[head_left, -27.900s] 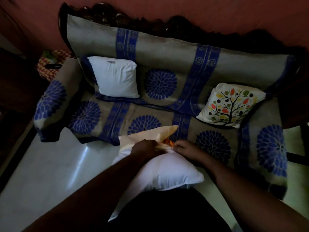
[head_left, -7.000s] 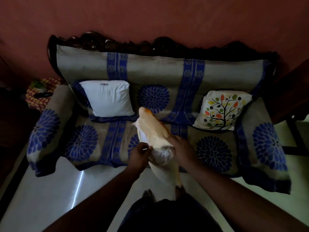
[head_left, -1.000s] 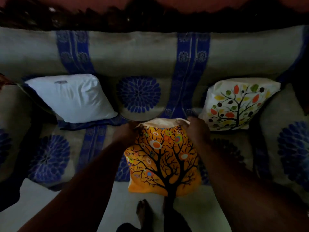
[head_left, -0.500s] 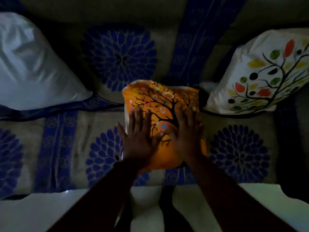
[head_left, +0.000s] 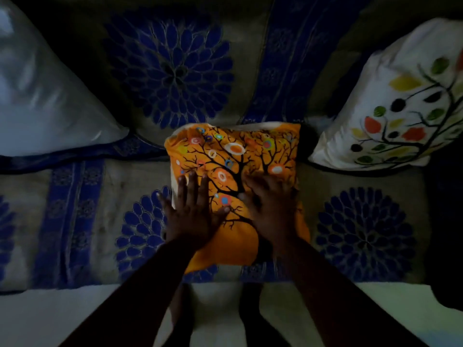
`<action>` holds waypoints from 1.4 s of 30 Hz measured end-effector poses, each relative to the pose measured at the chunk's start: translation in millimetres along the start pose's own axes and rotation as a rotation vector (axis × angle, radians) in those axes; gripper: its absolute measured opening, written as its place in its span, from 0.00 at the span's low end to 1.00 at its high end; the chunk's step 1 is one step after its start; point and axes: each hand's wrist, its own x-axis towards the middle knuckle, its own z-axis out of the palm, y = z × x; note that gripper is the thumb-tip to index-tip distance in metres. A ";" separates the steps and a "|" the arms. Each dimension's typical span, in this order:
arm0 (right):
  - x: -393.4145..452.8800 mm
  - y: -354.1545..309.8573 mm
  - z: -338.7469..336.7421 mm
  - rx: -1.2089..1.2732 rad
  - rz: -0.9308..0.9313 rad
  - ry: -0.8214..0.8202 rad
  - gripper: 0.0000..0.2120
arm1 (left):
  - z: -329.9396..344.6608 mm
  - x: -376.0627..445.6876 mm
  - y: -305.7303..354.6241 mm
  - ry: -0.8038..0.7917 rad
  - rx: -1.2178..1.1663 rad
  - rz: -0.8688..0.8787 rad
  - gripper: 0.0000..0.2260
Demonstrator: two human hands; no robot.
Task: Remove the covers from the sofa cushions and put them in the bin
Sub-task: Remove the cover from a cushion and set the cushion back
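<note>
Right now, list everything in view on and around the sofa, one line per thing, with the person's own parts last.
orange tree-print cover: 1, orange with black branches and coloured rings, flat on the middle of the seat under both hands
plain cushion: 1, white, left, leaning against the backrest
tree-print cushion: 1, white with black branches and coloured leaves, right, leaning against the backrest
sofa throw: 1, beige with blue flowers and blue bands, over the seat and backrest
floor: 1, pale, along the bottom edge
left hand: 1, open, palm down on the cover's left part, no grip
right hand: 1, open, palm down on the cover's right part, no grip
feet: dark shapes on the floor, count unclear
</note>
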 end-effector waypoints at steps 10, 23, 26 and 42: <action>14.4 -22.4 32.2 -0.207 0.188 -0.062 0.44 | -10.3 40.3 5.2 0.091 0.015 0.126 0.35; 32.3 -18.8 12.0 -0.333 0.055 -0.071 0.41 | -28.3 47.3 4.2 0.124 0.010 0.145 0.37; 59.4 -24.1 -3.9 -0.174 0.030 -0.019 0.37 | -46.6 57.0 7.1 0.193 0.029 0.142 0.39; 84.2 -39.0 -7.7 -0.296 -0.031 -0.114 0.30 | -55.1 70.6 -5.3 0.199 -0.081 0.173 0.32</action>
